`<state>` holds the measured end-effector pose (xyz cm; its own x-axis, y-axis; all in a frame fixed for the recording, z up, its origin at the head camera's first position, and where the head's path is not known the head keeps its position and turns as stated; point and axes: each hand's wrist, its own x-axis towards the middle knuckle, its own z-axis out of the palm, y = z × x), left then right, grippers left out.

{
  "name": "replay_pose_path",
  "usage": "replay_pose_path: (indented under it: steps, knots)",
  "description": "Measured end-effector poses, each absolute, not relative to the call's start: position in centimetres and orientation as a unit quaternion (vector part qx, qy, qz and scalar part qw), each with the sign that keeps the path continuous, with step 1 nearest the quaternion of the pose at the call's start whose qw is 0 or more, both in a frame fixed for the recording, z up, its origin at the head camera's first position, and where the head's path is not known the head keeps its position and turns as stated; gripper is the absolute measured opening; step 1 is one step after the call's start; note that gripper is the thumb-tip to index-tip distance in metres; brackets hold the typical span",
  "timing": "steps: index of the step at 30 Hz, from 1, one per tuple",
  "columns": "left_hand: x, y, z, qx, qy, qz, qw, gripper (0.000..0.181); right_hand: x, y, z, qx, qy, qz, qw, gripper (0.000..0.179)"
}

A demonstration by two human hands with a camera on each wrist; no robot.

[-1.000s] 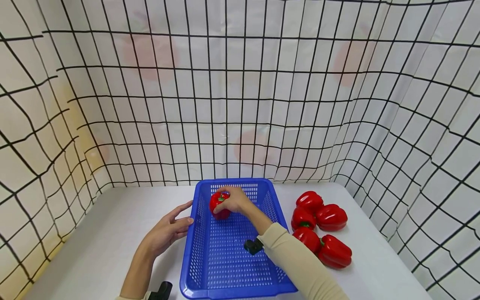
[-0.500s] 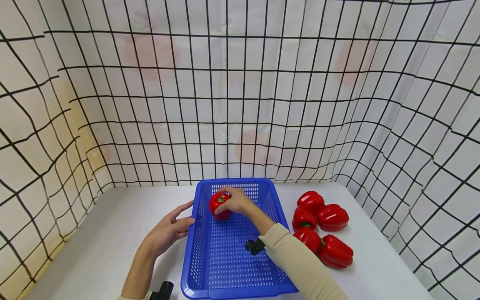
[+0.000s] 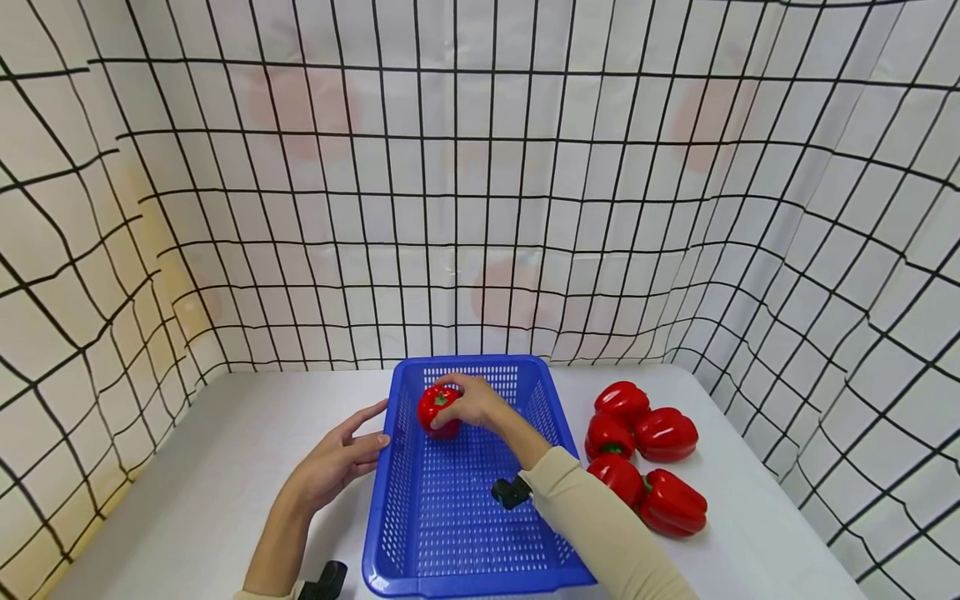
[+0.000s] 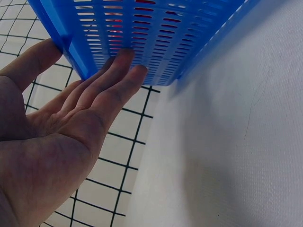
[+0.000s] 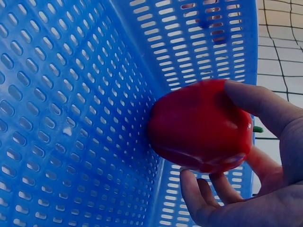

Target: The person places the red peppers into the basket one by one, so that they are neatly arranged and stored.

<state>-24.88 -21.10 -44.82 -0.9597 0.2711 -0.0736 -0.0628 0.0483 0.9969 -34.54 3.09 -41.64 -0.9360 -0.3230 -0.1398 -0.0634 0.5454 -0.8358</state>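
Note:
A red bell pepper [image 3: 437, 408] with a green stem stands in the far left part of a blue plastic basket [image 3: 465, 583]. My right hand [image 3: 478, 403] grips it from above and the right. In the right wrist view, the thumb lies on one side of the pepper [image 5: 199, 125] and curled fingers on the other; its bottom end meets the basket floor. My left hand [image 3: 337, 460] is at the basket's left side. Its nearly straight fingers [image 4: 111, 90] touch the perforated outer wall [image 4: 156, 42], with the thumb at the rim.
Several more red bell peppers [image 3: 665, 434] lie in a loose group on the white table [image 3: 202, 475], right of the basket. My right forearm crosses the basket's right rim. Black grid netting [image 3: 465, 200] over white sheeting surrounds the back and sides.

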Motion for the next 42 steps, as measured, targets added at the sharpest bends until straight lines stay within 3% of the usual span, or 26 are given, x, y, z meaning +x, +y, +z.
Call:
replay_pose_path:
  steps: [20,42]
  knots:
    - [-25.2,-21.3,-45.0,0.081,0.709,0.689,0.128,0.078,-34.5,3.4,-41.0,-0.120,0.875,-0.450,0.135,0.072]
    - [-25.0,-21.3,-44.8,0.095,0.698,0.696,0.137,0.076,-31.8,7.0,-35.8,-0.187,0.878,-0.426,0.111,0.083]
